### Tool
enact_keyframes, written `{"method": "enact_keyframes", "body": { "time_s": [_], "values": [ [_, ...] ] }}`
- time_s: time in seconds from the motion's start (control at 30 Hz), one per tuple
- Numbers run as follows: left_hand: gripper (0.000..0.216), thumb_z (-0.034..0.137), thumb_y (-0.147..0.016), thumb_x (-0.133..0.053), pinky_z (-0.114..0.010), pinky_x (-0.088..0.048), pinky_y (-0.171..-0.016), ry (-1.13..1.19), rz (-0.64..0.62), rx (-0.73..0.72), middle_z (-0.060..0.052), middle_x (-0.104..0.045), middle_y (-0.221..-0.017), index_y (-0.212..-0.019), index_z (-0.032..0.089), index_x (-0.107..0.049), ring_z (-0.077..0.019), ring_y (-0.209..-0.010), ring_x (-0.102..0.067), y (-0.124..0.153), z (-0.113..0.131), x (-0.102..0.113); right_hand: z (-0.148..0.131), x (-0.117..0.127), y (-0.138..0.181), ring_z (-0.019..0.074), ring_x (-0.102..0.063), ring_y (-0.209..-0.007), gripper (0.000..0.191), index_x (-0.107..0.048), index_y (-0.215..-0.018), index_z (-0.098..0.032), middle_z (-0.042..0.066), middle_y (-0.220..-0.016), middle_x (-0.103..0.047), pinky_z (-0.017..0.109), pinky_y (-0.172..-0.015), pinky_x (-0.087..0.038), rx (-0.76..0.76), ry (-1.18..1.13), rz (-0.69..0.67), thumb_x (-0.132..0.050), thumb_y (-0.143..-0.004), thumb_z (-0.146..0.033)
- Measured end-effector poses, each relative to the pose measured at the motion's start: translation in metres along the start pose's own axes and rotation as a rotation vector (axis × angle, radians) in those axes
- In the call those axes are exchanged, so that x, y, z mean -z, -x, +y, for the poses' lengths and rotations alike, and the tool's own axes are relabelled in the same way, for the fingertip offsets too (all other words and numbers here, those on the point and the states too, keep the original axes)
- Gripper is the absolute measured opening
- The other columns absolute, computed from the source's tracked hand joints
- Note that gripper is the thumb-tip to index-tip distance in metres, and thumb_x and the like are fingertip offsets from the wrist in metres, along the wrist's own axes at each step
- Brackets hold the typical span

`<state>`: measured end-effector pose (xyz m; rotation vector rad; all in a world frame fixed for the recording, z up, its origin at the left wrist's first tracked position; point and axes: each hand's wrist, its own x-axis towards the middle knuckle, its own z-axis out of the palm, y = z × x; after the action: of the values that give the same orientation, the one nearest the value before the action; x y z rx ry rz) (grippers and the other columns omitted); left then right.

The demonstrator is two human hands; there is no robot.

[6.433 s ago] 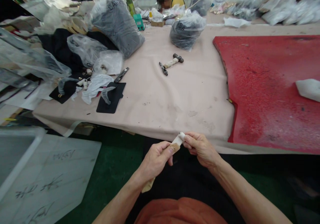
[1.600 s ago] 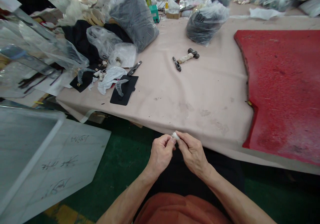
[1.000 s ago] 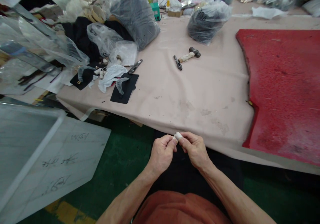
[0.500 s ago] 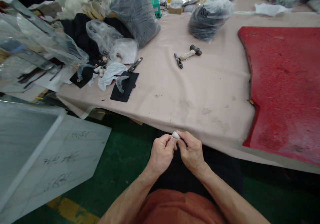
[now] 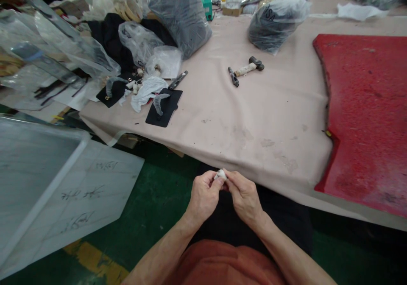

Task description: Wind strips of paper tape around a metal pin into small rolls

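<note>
White tape wad [image 5: 220, 174] sits pinched between left hand [image 5: 202, 196] and right hand [image 5: 244, 196], six o'clock below the worktop [image 5: 254, 119]; wrapping looks underway.

One hammer [image 5: 251, 66], two dark filled bags [image 5: 182, 15], one red mat [image 5: 369, 107], two black flat pieces [image 5: 165, 107]
</note>
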<state>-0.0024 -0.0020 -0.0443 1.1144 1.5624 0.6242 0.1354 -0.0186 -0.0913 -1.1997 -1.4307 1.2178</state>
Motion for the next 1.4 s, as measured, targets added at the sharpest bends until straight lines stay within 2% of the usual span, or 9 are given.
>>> {"method": "enact_keyframes", "body": {
  "time_s": [0.1, 0.17, 0.37, 0.43, 0.53, 0.7, 1.03, 1.17, 1.4],
  "values": [
    [0.028, 0.038, -0.091, -0.056, -0.02, -0.035, -0.051, -0.006, -0.037, -0.019, 0.002, -0.059, -0.058, -0.078, 0.015, -0.067, -0.0053, -0.048, -0.044, 0.001, -0.003, 0.003, -0.007, 0.011, -0.007, 0.0113, -0.064, -0.076, 0.027, -0.07, -0.115, -0.019, 0.004, -0.089, -0.067, 0.022, -0.071, -0.056, -0.259, -0.177, -0.122, -0.054, -0.097, -0.03],
    [0.026, 0.035, -0.091, -0.055, -0.019, -0.036, -0.053, -0.005, -0.058, -0.038, 0.001, -0.064, -0.065, -0.079, 0.016, -0.068, -0.0053, -0.051, -0.046, 0.002, -0.003, 0.004, -0.01, 0.017, -0.012, 0.0101, -0.062, -0.072, 0.029, -0.069, -0.115, -0.017, 0.002, -0.085, -0.066, 0.021, -0.068, -0.054, -0.352, -0.264, -0.198, -0.056, -0.095, -0.034],
    [0.031, 0.039, -0.09, -0.056, -0.02, -0.036, -0.054, -0.023, -0.093, -0.003, 0.002, -0.059, -0.061, -0.071, 0.015, -0.063, -0.0061, -0.053, -0.047, 0.002, -0.005, 0.01, -0.011, 0.027, -0.02, 0.0066, -0.05, -0.056, 0.04, -0.064, -0.099, -0.013, -0.001, -0.075, -0.054, 0.02, -0.053, -0.045, -0.385, -0.282, -0.467, -0.047, -0.099, -0.05],
    [0.036, 0.043, -0.09, -0.056, -0.02, -0.035, -0.053, -0.059, -0.092, 0.004, 0.003, -0.055, -0.057, -0.068, 0.015, -0.061, -0.0064, -0.052, -0.046, 0.002, -0.006, 0.011, -0.011, 0.027, -0.019, 0.0055, -0.045, -0.051, 0.044, -0.061, -0.095, -0.014, -0.001, -0.074, -0.051, 0.019, -0.046, -0.038, -0.425, -0.294, -0.49, -0.045, -0.098, -0.055],
    [0.04, 0.046, -0.09, -0.055, -0.021, -0.034, -0.053, -0.102, -0.094, 0.011, 0.003, -0.053, -0.054, -0.066, 0.015, -0.06, -0.0064, -0.051, -0.045, 0.003, -0.005, 0.012, -0.007, 0.023, -0.014, 0.0048, -0.036, -0.049, 0.042, -0.062, -0.097, -0.013, -0.003, -0.068, -0.048, 0.019, -0.043, -0.028, -0.435, -0.282, -0.36, -0.05, -0.096, -0.054],
    [0.037, 0.044, -0.09, -0.054, -0.021, -0.034, -0.051, -0.096, -0.118, 0.023, 0.002, -0.058, -0.056, -0.069, 0.015, -0.062, -0.0065, -0.049, -0.046, 0.001, 0.0, 0.011, -0.003, 0.012, -0.006, 0.0076, -0.047, -0.059, 0.031, -0.068, -0.109, -0.014, -0.002, -0.067, -0.055, 0.021, -0.055, -0.037, -0.269, -0.097, -0.105, -0.052, -0.096, -0.037],
    [0.035, 0.04, -0.09, -0.055, -0.021, -0.036, -0.053, -0.112, -0.069, 0.008, 0.003, -0.053, -0.047, -0.064, 0.016, -0.058, -0.0067, -0.045, -0.047, 0.003, 0.002, 0.01, -0.011, 0.005, -0.009, 0.0092, -0.062, -0.079, 0.022, -0.067, -0.104, -0.018, 0.001, -0.09, -0.068, 0.022, -0.071, -0.046, 0.074, 0.21, -0.006, -0.046, -0.1, -0.02],
    [0.034, 0.039, -0.091, -0.052, -0.021, -0.037, -0.05, -0.084, -0.061, 0.027, 0.004, -0.053, -0.047, -0.066, 0.016, -0.058, -0.0072, -0.044, -0.048, 0.004, 0.002, 0.01, -0.009, -0.003, -0.006, 0.0125, -0.064, -0.081, 0.02, -0.063, -0.102, -0.016, 0.005, -0.091, -0.068, 0.025, -0.073, -0.048, 0.202, 0.369, 0.037, -0.043, -0.101, -0.016],
    [0.031, 0.037, -0.09, -0.052, -0.021, -0.037, -0.048, -0.018, -0.077, 0.07, 0.002, -0.055, -0.048, -0.069, 0.015, -0.059, -0.0085, -0.043, -0.049, 0.003, 0.0, 0.012, 0.004, -0.009, -0.007, 0.0139, -0.058, -0.074, 0.024, -0.06, -0.117, -0.01, 0.006, -0.081, -0.063, 0.027, -0.068, -0.051, 0.344, 0.558, 0.078, -0.046, -0.098, -0.01]
  ]
}}
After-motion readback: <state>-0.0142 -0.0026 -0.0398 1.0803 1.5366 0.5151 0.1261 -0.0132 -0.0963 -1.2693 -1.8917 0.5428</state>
